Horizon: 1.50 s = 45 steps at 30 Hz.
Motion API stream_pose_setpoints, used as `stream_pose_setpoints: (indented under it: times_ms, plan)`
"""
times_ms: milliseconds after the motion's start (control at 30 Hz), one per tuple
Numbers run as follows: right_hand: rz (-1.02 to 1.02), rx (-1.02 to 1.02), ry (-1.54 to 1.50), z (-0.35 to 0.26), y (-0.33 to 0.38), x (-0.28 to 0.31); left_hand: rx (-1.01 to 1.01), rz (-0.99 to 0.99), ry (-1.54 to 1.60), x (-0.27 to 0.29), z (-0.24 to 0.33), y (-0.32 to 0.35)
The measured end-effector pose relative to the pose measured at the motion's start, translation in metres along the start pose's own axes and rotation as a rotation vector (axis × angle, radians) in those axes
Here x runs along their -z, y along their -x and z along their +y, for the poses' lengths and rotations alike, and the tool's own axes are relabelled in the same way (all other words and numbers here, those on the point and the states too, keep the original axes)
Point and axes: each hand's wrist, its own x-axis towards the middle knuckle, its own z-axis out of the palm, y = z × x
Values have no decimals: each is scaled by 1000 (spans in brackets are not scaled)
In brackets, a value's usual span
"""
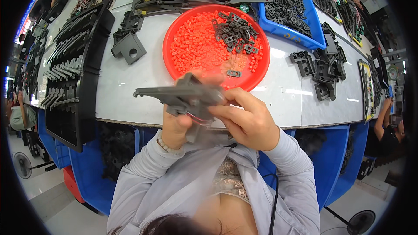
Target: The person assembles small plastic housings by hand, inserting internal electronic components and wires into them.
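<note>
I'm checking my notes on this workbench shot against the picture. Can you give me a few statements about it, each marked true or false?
1. Both hands hold one grey plastic part up over the table edge. True: the left hand grips it from below and the right hand from the side.
2. The red round tray holds only small red pieces. False: a heap of dark grey brackets lies in it too, on the small red pieces.
3. The blue bin stands behind the tray, to the right. True.
4. The blue bin is filled with red pieces. False: it holds dark parts.
5. A black rack of long parts sits at the left of the table. True.
</note>
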Motion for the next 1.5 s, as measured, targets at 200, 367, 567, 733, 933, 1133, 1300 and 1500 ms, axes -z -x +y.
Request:
stream_pose_setpoints:
  times_ms: [200, 367, 567, 733, 933, 1133, 1300, 1500]
  plan:
    - [103, -33, -48, 5, 6, -11, -14, -3, -75, 1, 3, -2]
    - [324, -252, -533, 14, 20, -22, -30, -17, -12, -8, 12, -3]
    - [-97, -276, -502, 21, 15, -18, -61, -31, 53, -10, 16, -4]
    - [-349, -262, -541, 19, 12, -18, 27, -65, 46, -13, 26, -1]
    - [-244, -489, -778, 5, 12, -5, 10, -57, 40, -1, 26, 3]
    - [-262, -515, -577, 16, 20, -1, 5, -58, -47, 3, 26, 2]
    - [-182, -635, -704, 3, 18, 0, -58, -57, -110, 7, 23, 0]
    - [-79, -459, -332, -6, 18, -5, -49, -27, -47, 11, 20, -1]
